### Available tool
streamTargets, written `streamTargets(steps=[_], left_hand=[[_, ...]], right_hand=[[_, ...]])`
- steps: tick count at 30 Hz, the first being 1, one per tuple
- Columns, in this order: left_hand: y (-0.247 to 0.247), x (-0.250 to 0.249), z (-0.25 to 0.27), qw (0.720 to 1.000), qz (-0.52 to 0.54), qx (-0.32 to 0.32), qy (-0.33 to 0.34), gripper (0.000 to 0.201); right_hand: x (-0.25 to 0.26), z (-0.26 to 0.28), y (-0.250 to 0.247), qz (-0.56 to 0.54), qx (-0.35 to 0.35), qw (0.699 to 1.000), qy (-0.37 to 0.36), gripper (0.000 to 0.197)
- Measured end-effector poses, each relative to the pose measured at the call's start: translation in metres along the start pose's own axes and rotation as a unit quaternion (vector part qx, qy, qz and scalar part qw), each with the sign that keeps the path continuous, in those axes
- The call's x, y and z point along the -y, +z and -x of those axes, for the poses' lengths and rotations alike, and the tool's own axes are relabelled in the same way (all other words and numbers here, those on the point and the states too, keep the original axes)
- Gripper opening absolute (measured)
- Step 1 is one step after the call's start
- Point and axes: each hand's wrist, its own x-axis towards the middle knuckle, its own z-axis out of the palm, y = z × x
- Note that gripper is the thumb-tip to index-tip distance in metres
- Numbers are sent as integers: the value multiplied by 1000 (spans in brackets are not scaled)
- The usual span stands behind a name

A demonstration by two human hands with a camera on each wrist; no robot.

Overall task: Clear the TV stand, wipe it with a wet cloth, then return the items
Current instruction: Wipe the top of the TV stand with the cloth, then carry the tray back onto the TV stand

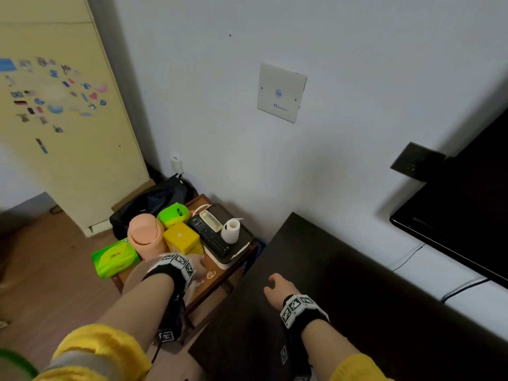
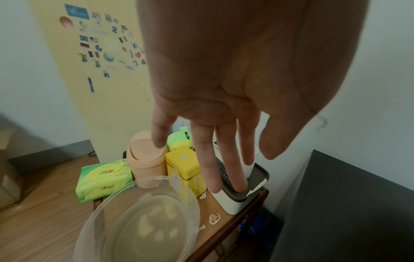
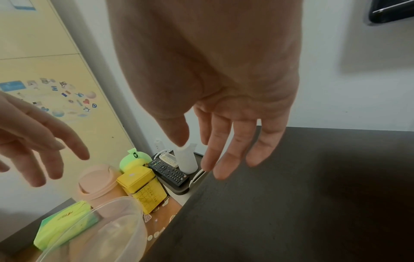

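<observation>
The dark TV stand top (image 1: 343, 292) lies bare at the right. Beside its left end, a small wooden side table (image 1: 211, 287) holds a green tissue pack (image 1: 115, 259), a peach bin (image 1: 147, 235), a yellow tin (image 1: 181, 237), a green plush (image 1: 173, 214) and a clear bowl (image 2: 139, 221). A white tray (image 1: 220, 264) there carries a black remote (image 1: 211, 237), a white remote (image 1: 210, 221) and a paper roll (image 1: 231, 231). My left hand (image 1: 198, 266) hovers over the side table, fingers straight, holding nothing. My right hand (image 1: 275, 287) hangs relaxed and empty above the stand's left end.
A black TV (image 1: 467, 215) hangs at the right above a white ledge with cables (image 1: 428, 265). A yellow cabinet with stickers (image 1: 68, 119) stands at the left, with a black bag (image 1: 154, 204) behind the side table. Wooden floor (image 1: 55, 270) lies at the left.
</observation>
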Motion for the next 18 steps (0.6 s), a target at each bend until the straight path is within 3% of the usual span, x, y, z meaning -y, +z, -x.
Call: streamTargets(steps=[9, 18], left_hand=[[5, 21, 18, 997, -70, -9, 9, 36], [-17, 27, -16, 997, -36, -61, 1, 37]], right_hand=[[0, 6, 8, 5, 24, 1000, -11, 46], [33, -24, 11, 23, 37, 999, -13, 38]])
